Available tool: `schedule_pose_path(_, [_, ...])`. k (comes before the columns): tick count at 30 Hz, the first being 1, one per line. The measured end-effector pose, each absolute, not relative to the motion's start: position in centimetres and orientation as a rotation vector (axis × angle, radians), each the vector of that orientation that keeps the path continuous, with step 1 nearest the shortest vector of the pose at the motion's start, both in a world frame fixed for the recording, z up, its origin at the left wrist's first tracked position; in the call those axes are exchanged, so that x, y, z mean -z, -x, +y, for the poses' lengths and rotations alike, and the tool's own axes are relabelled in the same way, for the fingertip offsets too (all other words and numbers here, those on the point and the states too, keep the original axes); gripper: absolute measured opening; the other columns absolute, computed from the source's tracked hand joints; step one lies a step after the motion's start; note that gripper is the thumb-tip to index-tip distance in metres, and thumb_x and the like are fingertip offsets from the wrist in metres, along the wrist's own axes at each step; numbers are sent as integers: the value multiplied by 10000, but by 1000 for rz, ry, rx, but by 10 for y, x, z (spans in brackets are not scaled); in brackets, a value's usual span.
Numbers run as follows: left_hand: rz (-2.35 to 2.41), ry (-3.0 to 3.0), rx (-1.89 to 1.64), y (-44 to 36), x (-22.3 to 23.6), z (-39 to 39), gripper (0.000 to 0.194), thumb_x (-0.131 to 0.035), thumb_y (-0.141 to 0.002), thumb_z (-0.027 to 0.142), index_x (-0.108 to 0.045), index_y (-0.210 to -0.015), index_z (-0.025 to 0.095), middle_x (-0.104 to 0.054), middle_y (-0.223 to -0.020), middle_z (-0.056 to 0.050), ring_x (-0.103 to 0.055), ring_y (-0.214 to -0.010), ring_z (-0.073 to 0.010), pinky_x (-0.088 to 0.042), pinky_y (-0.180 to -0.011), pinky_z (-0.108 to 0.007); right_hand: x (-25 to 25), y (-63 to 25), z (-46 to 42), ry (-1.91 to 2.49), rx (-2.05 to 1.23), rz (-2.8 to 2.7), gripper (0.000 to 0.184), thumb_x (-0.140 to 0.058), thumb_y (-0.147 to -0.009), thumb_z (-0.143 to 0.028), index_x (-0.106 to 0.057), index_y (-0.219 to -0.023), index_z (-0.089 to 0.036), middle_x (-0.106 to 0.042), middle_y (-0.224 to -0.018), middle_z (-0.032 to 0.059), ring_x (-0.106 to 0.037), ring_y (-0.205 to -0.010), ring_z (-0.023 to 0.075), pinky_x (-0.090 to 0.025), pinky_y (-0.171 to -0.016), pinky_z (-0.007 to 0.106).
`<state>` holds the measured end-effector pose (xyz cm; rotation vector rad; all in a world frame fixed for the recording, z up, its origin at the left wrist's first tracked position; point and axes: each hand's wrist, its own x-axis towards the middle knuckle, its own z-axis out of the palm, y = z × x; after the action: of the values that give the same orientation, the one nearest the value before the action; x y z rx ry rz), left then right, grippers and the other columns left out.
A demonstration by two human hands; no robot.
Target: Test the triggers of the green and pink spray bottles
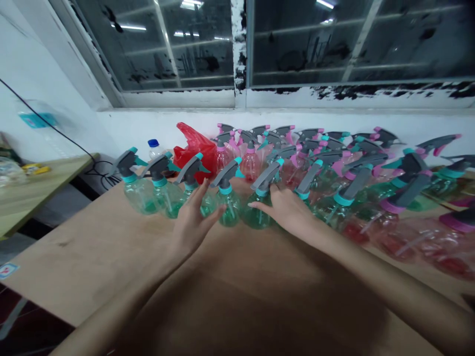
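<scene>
Green spray bottles with grey heads and teal collars stand in a front row on the wooden table. My left hand (190, 223) is open beside a green spray bottle (230, 215). Its fingers point up in front of another bottle's neck, and its thumb reaches toward the near bottle; contact is unclear. My right hand (291, 210) is closed around the upper part of a green spray bottle (256, 219). The thumb lies across its front, while the other fingers are partly hidden behind the neck. This bottle stands upright.
Pink spray bottles (251, 167) crowd behind the row, with larger pink ones (403, 240) at right. A red plastic bag (198, 148) and a blue-capped bottle (153, 148) stand behind at left. Windows (178, 44) rise behind the wooden table (92, 242); a second table (48, 185) is at left.
</scene>
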<state>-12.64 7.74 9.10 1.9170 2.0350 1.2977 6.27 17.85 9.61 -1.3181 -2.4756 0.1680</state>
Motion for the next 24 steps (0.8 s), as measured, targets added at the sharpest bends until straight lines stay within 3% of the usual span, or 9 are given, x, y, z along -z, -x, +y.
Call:
schedule_pose_path(3, [2101, -1819, -1222, 114, -87, 35, 535, -552, -832, 387, -378, -1330, 294, -417, -1414, -31, -363, -1304, -267, -323, -1063, -463, -97, -63, 178, 1291, -165, -2484, 514, -538, -805, -496, -576, -1005, -24, -640, -853, 213, -632, -769, 302, -422, -563, 348])
schedule_pose_path(7, [2026, -1617, -1194, 102, -79, -2, 473, -540, -838, 394, -394, -1286, 346, -450, -1376, -9, -442, -1247, -274, -425, -988, -470, -99, -65, 173, 1265, -169, -2473, 529, -545, -793, -510, -571, -1028, -37, -644, -846, 204, -624, -780, 311, -430, -562, 353])
schedule_pose_path(13, [1788, -1643, -1213, 94, -78, 17, 417, -554, -835, 378, -422, -1222, 291, -479, -1326, -62, -510, -1172, -262, -435, -971, -484, -88, -75, 154, 1159, -215, -2440, 617, -471, -814, -547, -502, -1143, -26, -608, -1006, 234, -617, -782, 333, -459, -566, 406])
schedule_pose_path(16, [1622, -1834, -1197, 84, -81, 41, 512, -621, -790, 360, -406, -1249, 284, -461, -1346, -62, -454, -1224, -255, -389, -1019, -462, -77, -84, 136, 1030, -244, -2423, 545, -450, -836, -505, -478, -1177, -81, -574, -1106, 192, -570, -953, 322, -484, -697, 419])
schedule_pose_path(20, [1499, -1887, -1151, 65, -91, 66, 628, -670, -742, 366, -378, -1278, 217, -534, -1259, -111, -516, -1146, -264, -421, -982, -443, -64, -97, 109, 913, -280, -2382, 386, -486, -832, -419, -502, -1113, -155, -576, -1082, 118, -499, -1058, 281, -452, -842, 418])
schedule_pose_path(24, [1393, -1903, -1052, 46, -103, 70, 623, -676, -732, 345, -396, -1268, 196, -604, -1130, -99, -587, -1011, -250, -493, -875, -398, -59, -108, 92, 793, -557, -2271, 431, -551, -791, -490, -513, -1075, -168, -575, -1057, 105, -527, -1013, 258, -454, -845, 406])
